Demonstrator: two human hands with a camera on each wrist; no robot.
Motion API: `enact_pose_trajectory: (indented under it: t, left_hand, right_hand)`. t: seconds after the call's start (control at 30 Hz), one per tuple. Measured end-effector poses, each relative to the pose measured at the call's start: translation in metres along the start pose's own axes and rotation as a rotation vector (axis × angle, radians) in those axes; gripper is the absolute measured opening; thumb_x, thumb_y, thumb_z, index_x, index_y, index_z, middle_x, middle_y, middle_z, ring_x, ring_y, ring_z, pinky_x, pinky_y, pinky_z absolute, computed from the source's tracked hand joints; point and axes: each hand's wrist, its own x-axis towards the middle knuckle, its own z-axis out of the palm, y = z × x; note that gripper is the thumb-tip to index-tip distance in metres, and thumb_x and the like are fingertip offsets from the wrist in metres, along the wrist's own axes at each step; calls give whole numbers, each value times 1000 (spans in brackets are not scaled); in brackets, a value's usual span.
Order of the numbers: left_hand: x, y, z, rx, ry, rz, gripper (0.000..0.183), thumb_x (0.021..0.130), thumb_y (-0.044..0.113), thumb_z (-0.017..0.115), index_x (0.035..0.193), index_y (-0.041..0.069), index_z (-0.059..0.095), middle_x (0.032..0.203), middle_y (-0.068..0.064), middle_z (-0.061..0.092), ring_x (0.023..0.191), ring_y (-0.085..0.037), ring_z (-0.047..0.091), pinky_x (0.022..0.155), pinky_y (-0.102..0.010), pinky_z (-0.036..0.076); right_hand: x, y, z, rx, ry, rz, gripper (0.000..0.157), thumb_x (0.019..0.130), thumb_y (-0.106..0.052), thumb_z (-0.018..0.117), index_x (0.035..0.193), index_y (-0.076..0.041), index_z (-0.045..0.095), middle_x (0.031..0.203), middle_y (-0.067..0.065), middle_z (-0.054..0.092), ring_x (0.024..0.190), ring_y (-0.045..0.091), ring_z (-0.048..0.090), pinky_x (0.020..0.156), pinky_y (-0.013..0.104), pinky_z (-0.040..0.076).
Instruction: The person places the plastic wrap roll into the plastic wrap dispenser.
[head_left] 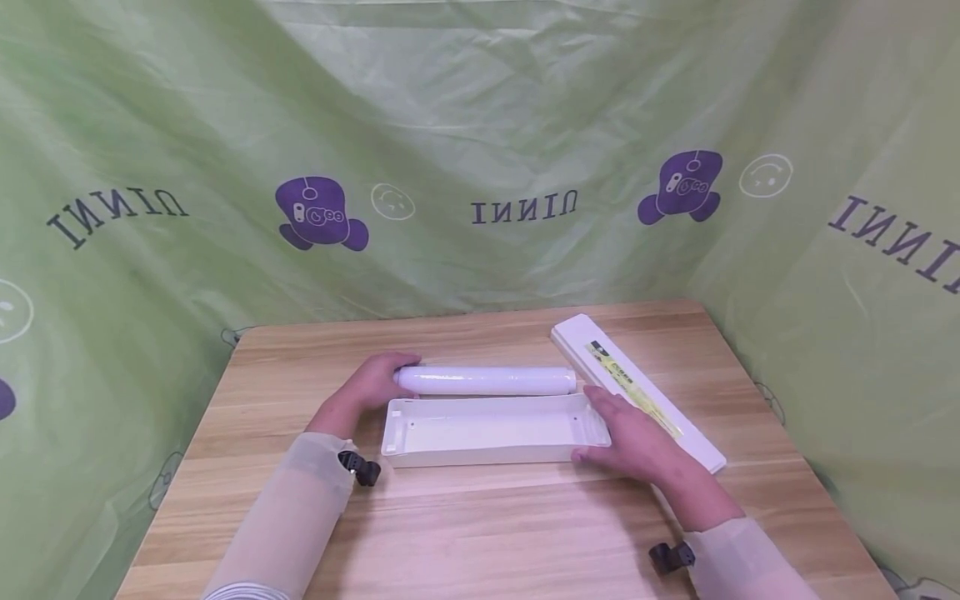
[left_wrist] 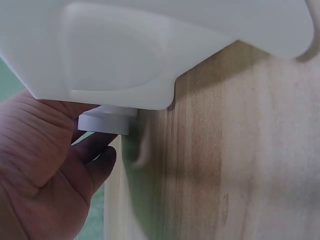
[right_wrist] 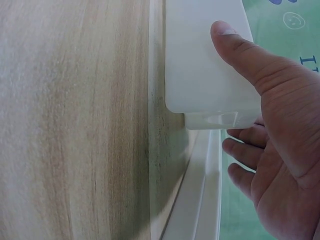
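A white plastic-wrap roll lies crosswise on the table, just behind an open long white box. My left hand grips the roll's left end, fingers at the back and thumb on the near side. In the left wrist view the box's end wall covers part of that hand, and the roll's end shows by the fingers. My right hand holds the box's right end. Its thumb lies along the near wall, while the other fingers reach round to the far side.
Slanting at the right is a long white lid with a yellow label, close beside my right hand. The wooden table ends at a green printed curtain at the back and both sides.
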Motion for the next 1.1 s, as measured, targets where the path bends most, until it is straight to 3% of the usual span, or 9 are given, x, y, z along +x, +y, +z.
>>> enact_pose_trajectory:
  t: [0.33,1.1]
  left_hand:
    - [-3,1,0,-50,-8,-57,66,79,19,91,139,8,66,137,-17,66,130,-40,58,115,-56,43]
    - [-4,-9,0,-75,14,-25,61,75,30,95,130,14,74,122,-6,75,117,-27,68,106,-48,53]
  right_hand:
    - [-1,0,0,-1,4,-5,111,79,-58,85,160,-1,34,162,20,39,147,42,39,119,57,35]
    - [-1,-1,-1,1,12,-7,113,77,-58,86,160,-2,34,162,21,40,146,43,39,119,58,36]
